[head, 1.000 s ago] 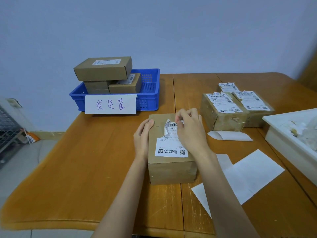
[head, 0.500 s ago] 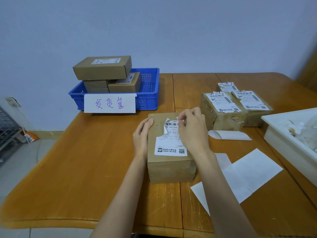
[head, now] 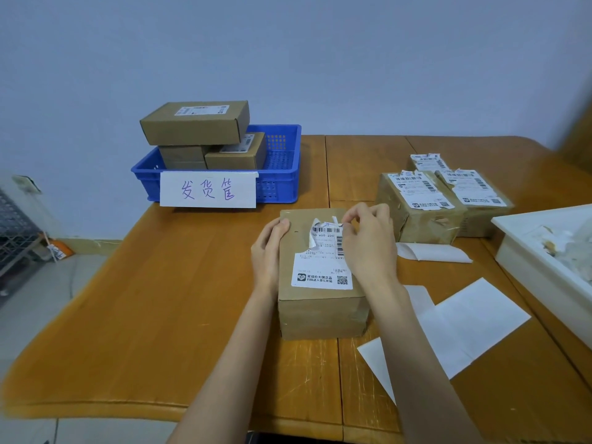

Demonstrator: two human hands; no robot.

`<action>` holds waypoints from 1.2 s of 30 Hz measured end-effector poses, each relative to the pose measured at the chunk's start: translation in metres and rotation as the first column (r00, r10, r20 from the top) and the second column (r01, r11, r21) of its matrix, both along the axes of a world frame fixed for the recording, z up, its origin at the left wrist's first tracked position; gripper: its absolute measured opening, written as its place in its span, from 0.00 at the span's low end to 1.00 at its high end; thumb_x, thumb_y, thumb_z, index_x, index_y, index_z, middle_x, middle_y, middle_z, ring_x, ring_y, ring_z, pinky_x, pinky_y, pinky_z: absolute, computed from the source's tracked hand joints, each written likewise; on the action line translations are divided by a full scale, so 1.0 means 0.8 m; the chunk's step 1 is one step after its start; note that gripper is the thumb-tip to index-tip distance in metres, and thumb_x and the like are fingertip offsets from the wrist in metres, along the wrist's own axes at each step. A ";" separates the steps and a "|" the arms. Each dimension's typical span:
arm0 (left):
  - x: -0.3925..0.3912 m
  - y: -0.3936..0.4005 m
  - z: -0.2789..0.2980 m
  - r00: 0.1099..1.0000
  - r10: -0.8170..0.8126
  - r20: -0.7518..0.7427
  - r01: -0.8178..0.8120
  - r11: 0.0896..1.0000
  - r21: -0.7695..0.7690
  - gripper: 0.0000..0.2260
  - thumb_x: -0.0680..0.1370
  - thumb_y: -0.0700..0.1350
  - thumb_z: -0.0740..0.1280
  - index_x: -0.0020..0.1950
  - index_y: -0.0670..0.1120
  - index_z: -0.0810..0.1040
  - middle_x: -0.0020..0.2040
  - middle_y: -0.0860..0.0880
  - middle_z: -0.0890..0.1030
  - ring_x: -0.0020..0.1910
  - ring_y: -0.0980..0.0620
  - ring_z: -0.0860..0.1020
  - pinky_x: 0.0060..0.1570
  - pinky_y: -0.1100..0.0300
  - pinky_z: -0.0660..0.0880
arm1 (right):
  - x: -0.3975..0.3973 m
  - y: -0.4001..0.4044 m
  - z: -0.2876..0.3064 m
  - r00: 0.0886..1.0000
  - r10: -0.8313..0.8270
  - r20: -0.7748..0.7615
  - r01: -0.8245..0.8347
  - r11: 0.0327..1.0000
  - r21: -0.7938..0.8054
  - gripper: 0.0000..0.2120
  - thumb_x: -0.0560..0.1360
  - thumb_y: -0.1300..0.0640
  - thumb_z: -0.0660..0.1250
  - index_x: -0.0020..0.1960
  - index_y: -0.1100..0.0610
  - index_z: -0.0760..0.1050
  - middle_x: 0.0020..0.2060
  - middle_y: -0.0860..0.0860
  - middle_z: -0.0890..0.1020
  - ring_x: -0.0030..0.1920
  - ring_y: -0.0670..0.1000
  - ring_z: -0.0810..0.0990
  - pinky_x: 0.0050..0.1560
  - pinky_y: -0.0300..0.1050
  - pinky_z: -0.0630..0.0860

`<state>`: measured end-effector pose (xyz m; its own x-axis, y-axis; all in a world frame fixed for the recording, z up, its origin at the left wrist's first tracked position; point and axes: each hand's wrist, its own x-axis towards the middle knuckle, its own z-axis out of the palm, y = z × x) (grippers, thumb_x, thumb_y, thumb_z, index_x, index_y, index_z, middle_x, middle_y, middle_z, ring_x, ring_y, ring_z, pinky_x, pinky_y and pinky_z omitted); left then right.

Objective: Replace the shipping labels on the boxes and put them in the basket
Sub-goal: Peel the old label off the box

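Note:
A brown cardboard box (head: 320, 312) stands on the wooden table in front of me. On its top sits a white shipping label (head: 322, 267), torn and curled up along its far edge. My left hand (head: 268, 251) lies flat against the box's left side. My right hand (head: 368, 241) rests on the box top, thumb and fingers pinched on the label's torn upper right corner. The blue basket (head: 282, 184) stands at the back left with three labelled boxes stacked in it and a handwritten paper sign on its front.
Three more taped boxes (head: 419, 206) with torn labels sit at the right back. White backing sheets (head: 464, 322) lie right of my arm, a curled strip (head: 432, 253) beside the boxes. A white tray (head: 528, 261) with paper scraps stands at the right edge.
My right hand's fingers have shifted slightly along the label's far edge, and a bit more of the label has curled up. The left hand stays on the box.

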<state>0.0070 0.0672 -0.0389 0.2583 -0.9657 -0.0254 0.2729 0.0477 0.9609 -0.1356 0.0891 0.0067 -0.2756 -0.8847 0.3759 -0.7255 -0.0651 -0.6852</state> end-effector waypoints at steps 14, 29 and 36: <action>-0.001 0.000 -0.001 1.000 0.004 -0.001 -0.004 1.000 -0.014 0.11 0.79 0.45 0.68 0.58 0.41 0.82 0.43 0.52 0.82 0.36 0.63 0.78 0.34 0.72 0.72 | 0.002 0.005 0.002 0.996 0.035 0.078 -0.024 0.991 -0.133 0.06 0.78 0.66 0.62 0.49 0.56 0.74 0.49 0.49 0.68 0.54 0.51 0.72 0.49 0.47 0.75; 0.000 -0.001 -0.002 1.000 -0.007 -0.002 0.007 1.000 -0.022 0.13 0.79 0.46 0.68 0.60 0.40 0.81 0.44 0.52 0.82 0.38 0.61 0.78 0.35 0.71 0.72 | 0.003 0.004 0.003 0.999 -0.037 -0.024 0.034 0.994 -0.103 0.04 0.77 0.62 0.64 0.44 0.57 0.76 0.47 0.49 0.69 0.51 0.51 0.70 0.53 0.49 0.72; 0.000 -0.001 -0.002 1.000 -0.009 -0.019 0.009 1.000 -0.008 0.13 0.79 0.46 0.68 0.58 0.40 0.81 0.42 0.52 0.81 0.37 0.61 0.78 0.34 0.70 0.72 | 0.002 -0.003 0.012 0.999 -0.025 0.026 0.029 0.987 -0.158 0.10 0.78 0.60 0.63 0.58 0.52 0.73 0.51 0.50 0.70 0.53 0.52 0.72 0.53 0.50 0.72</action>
<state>0.0068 0.0662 -0.0405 0.2495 -0.9681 -0.0226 0.2915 0.0529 0.9551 -0.1339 0.0864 0.0160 -0.3090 -0.8065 0.5041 -0.7123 -0.1550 -0.6845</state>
